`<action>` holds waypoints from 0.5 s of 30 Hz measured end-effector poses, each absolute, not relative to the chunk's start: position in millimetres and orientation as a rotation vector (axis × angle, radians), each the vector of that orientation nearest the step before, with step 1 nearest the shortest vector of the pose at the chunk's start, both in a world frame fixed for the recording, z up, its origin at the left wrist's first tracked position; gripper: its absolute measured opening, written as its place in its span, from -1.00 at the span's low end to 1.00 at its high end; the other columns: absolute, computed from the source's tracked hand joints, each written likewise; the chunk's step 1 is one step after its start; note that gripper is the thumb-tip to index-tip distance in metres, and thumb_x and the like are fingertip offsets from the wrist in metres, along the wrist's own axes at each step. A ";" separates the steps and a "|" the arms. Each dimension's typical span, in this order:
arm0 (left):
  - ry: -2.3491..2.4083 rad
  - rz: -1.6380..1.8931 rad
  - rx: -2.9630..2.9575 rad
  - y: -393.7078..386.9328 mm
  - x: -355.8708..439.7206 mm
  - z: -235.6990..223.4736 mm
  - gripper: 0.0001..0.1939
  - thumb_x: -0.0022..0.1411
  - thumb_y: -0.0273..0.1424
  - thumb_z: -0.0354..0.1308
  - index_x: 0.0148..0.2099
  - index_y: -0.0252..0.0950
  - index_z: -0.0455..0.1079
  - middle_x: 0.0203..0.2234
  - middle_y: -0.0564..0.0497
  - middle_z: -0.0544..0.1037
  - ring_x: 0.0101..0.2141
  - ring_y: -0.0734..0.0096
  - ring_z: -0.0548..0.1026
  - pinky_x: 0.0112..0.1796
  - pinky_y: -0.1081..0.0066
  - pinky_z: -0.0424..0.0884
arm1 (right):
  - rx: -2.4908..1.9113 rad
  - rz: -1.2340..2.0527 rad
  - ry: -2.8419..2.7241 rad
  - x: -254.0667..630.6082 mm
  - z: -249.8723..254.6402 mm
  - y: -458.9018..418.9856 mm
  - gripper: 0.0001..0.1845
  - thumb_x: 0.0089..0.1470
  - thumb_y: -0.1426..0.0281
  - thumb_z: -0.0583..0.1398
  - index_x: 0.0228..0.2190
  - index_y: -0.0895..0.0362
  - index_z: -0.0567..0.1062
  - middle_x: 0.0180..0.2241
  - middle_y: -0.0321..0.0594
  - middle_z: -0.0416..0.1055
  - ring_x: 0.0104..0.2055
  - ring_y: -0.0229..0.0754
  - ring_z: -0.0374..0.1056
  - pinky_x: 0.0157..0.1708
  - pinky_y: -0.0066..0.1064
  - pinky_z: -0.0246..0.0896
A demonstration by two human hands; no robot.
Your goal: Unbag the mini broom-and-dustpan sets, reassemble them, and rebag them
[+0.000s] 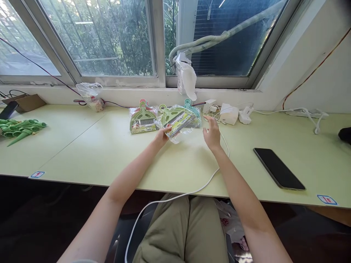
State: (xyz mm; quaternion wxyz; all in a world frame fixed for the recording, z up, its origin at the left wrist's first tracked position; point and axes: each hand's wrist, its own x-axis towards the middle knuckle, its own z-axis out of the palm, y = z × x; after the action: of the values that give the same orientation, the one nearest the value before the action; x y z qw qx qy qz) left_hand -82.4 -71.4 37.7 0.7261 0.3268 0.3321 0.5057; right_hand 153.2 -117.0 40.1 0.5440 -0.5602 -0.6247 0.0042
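Observation:
A green mini dustpan and brush set (175, 120), wrapped in clear plastic with a printed label, is gripped at its lower left corner by my left hand (162, 136). It is tilted above the table. Just behind it on the right stands a teal dustpan set (195, 113), partly hidden. To the left, another green wrapped dustpan set (143, 118) lies in front of a red one that shows only at its edge. My right hand (212, 133) is apart from the packs on their right, fingers extended, holding nothing.
White adapters (229, 114) and a coiled cable sit against the wall. A white cable (197, 190) runs over the table's front edge. A phone (279, 168) lies at right, green stem-like pieces (22, 128) at far left. A plastic bag (91, 96) and cardboard box (27, 103) stand behind.

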 end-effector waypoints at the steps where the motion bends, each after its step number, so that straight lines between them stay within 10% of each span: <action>1: 0.715 1.094 0.739 -71.5 -85.1 39.4 -0.66 0.08 -0.57 0.13 -0.05 -0.45 0.36 -0.32 -0.11 0.60 -0.32 0.27 0.61 -0.20 0.34 0.54 | -1.307 -0.073 -1.550 155.0 39.6 -116.7 -0.53 0.12 0.40 0.14 0.08 -0.02 0.34 0.18 -0.12 0.25 0.19 0.01 0.22 0.06 -0.08 0.25; 15: 0.757 0.962 0.764 -68.4 -92.8 35.1 -0.71 0.17 -0.56 0.11 -0.02 -0.44 0.38 -0.29 -0.11 0.61 -0.30 0.32 0.61 -0.10 0.31 0.54 | -1.075 -0.119 -1.493 164.0 46.3 -116.7 -0.86 0.05 0.21 0.26 -0.43 -0.03 0.60 -0.10 -0.22 0.48 0.00 -0.01 0.33 0.08 -0.03 0.12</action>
State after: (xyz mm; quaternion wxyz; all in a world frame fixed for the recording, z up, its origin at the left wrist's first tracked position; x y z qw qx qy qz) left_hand -92.8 -68.4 35.1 0.7508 0.3498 0.3466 0.4403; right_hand 164.0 -116.7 46.3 0.6043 -0.4647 -0.6452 -0.0512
